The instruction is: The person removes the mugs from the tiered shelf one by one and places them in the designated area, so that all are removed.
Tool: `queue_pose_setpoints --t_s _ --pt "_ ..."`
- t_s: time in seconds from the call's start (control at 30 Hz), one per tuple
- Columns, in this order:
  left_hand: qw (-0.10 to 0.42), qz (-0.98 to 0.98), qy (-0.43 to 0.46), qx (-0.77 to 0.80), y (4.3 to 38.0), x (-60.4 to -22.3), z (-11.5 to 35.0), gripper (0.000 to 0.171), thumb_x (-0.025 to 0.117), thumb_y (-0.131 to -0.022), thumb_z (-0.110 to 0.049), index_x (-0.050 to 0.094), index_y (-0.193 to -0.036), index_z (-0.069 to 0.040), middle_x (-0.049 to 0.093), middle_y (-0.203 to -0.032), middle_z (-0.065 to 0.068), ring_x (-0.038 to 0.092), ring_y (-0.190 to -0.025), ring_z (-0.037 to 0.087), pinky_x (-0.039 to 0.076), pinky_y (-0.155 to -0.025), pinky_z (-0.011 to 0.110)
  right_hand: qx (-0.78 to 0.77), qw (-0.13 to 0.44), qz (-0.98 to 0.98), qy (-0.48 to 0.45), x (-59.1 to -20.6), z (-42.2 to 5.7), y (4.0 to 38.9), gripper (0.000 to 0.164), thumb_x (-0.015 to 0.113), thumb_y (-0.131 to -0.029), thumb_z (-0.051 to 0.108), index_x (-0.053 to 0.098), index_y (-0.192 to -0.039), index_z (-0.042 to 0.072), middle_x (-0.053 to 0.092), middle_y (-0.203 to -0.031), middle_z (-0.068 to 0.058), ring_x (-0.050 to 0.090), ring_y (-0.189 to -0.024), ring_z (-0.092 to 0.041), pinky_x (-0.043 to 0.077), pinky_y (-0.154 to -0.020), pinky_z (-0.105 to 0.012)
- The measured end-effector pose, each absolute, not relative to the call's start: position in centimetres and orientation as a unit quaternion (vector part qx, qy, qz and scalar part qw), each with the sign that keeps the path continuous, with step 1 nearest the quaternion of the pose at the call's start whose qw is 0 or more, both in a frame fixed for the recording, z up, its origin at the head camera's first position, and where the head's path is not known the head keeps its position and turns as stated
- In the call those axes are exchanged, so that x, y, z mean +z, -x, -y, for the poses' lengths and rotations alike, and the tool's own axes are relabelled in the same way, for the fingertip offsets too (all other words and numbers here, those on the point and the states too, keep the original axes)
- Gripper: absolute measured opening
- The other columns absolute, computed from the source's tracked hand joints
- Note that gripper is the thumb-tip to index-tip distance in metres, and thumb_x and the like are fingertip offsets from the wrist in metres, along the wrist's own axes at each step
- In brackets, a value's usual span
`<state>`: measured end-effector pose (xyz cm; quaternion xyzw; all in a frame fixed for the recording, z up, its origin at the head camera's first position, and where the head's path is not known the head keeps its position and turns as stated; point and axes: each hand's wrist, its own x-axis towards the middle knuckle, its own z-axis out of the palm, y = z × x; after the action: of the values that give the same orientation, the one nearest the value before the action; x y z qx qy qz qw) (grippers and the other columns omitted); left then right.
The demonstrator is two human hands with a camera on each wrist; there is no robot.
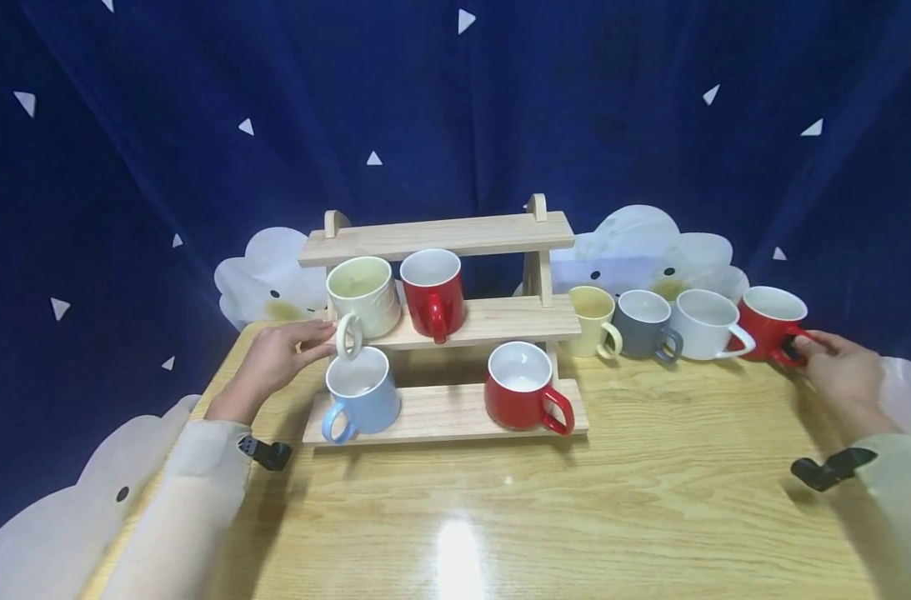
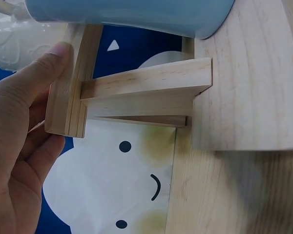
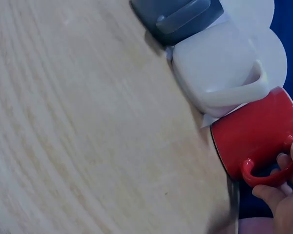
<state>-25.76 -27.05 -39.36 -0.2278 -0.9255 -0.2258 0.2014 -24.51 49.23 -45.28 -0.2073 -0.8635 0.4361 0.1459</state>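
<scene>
My left hand [image 1: 273, 360] grips the left end of the middle board of a three-tier wooden rack [image 1: 500, 321], thumb on top and fingers beneath in the left wrist view. Over at the far right, my right hand [image 1: 845, 375] pinches the handle of a red mug [image 1: 757, 332], which stands upright at the end of a row. On the middle board sit a cream mug [image 1: 376, 310] and a red mug [image 1: 449, 308]. The lower board carries a light blue mug [image 1: 376, 404] on the left and a wide red mug [image 1: 509, 404] on the right.
Left of the held mug stand a white mug [image 1: 698, 337], a dark grey mug [image 1: 638, 333] and a pale yellow mug [image 1: 586, 337] on the wooden table [image 1: 650, 500]. A dark blue curtain [image 1: 425, 100] with cloud shapes hangs behind.
</scene>
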Motion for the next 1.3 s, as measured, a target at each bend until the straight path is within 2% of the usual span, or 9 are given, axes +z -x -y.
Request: queue_pose_setpoints --t_s 0.33,0.63,0.73,0.83,0.93,1.0,1.17,1.23,1.3 --pt "0.198 0.926 0.228 -0.226 25.7 -39.3 27.1 0.037 0.081 -0.081 -0.02 0.072 -0.114 -0.006 0.069 -0.115 0.014 0.067 -0.104 0.034 0.054 -0.081 0.049 0.405 0.154 0.883 0.184 -46.1 -49.7 24.1 0.058 0.052 -0.1 0.038 0.049 -0.138 -0.006 0.042 -0.065 0.047 0.041 -0.067 0.017 0.038 -0.056 -0.009" --pt "0.193 0.926 0.234 -0.226 25.6 -39.1 27.2 0.037 0.082 -0.08 -0.019 0.073 -0.114 -0.006 0.069 -0.115 0.014 0.067 -0.103 0.034 0.054 -0.079 0.049 0.316 0.149 0.924 0.154 -45.9 -50.2 24.2 0.053 0.046 -0.102 0.039 0.054 -0.135 -0.002 0.033 -0.07 0.048 0.039 -0.078 0.011 0.035 -0.065 -0.021" --pt "0.19 0.926 0.234 -0.228 25.5 -39.2 27.2 0.038 0.082 -0.08 -0.02 0.073 -0.114 -0.006 0.069 -0.114 0.014 0.066 -0.105 0.034 0.053 -0.082 0.05 0.305 0.142 0.929 0.154 -45.8 -50.3 24.1 0.054 0.046 -0.103 0.039 0.053 -0.135 -0.003 0.051 -0.076 0.035 0.042 -0.078 0.007 0.036 -0.064 -0.022" --pt "0.189 0.926 0.233 -0.23 25.6 -39.5 27.2 0.038 0.082 -0.08 -0.019 0.073 -0.114 -0.006 0.07 -0.114 0.014 0.066 -0.105 0.034 0.053 -0.083 0.05 0.296 0.136 0.933 0.153 -45.6 -50.2 23.8 0.057 0.045 -0.103 0.039 0.049 -0.137 -0.006 0.073 -0.1 -0.002 0.055 -0.085 -0.013 0.039 -0.067 -0.027" --pt "0.186 0.926 0.234 -0.23 25.7 -39.8 27.1 0.037 0.082 -0.08 -0.019 0.073 -0.114 -0.006 0.07 -0.113 0.013 0.066 -0.105 0.034 0.053 -0.082 0.049 0.296 0.134 0.933 0.154 -45.4 -49.8 23.5 0.062 0.042 -0.103 0.041 0.041 -0.142 -0.008 0.056 -0.127 -0.032 0.054 -0.106 -0.041 0.044 -0.08 -0.042" --pt "0.184 0.926 0.237 -0.23 25.7 -39.9 26.9 0.037 0.082 -0.08 -0.019 0.073 -0.113 -0.006 0.07 -0.112 0.013 0.067 -0.104 0.034 0.054 -0.082 0.049 0.301 0.142 0.931 0.149 -45.2 -49.6 23.3 0.063 0.042 -0.103 0.04 0.037 -0.144 -0.008 0.049 -0.131 -0.037 0.049 -0.115 -0.049 0.041 -0.089 -0.055" --pt "0.178 0.929 0.231 -0.227 25.7 -39.4 26.8 0.036 0.08 -0.082 -0.02 0.072 -0.114 -0.005 0.071 -0.111 0.014 0.066 -0.104 0.035 0.053 -0.082 0.05 0.297 0.187 0.929 0.122 -44.3 -48.7 23.3 0.061 0.045 -0.102 0.04 0.041 -0.144 -0.005 0.05 -0.133 -0.034 0.05 -0.121 -0.044 0.041 -0.095 -0.041" --pt "0.172 0.932 0.224 -0.226 25.7 -39.1 26.8 0.037 0.08 -0.082 -0.021 0.072 -0.115 -0.005 0.07 -0.111 0.014 0.065 -0.106 0.035 0.052 -0.084 0.051 0.287 0.204 0.929 0.109 -43.7 -48.0 23.4 0.059 0.046 -0.102 0.039 0.044 -0.143 -0.003 0.052 -0.133 -0.032 0.05 -0.123 -0.043 0.04 -0.096 -0.04" --pt "0.165 0.935 0.219 -0.226 25.8 -38.7 26.9 0.037 0.08 -0.083 -0.022 0.072 -0.115 -0.006 0.07 -0.113 0.014 0.064 -0.108 0.036 0.051 -0.087 0.051 0.284 0.214 0.93 0.094 -43.0 -47.2 23.4 0.057 0.047 -0.102 0.038 0.045 -0.142 -0.003 0.051 -0.134 -0.032 0.048 -0.124 -0.047 0.038 -0.102 -0.049"
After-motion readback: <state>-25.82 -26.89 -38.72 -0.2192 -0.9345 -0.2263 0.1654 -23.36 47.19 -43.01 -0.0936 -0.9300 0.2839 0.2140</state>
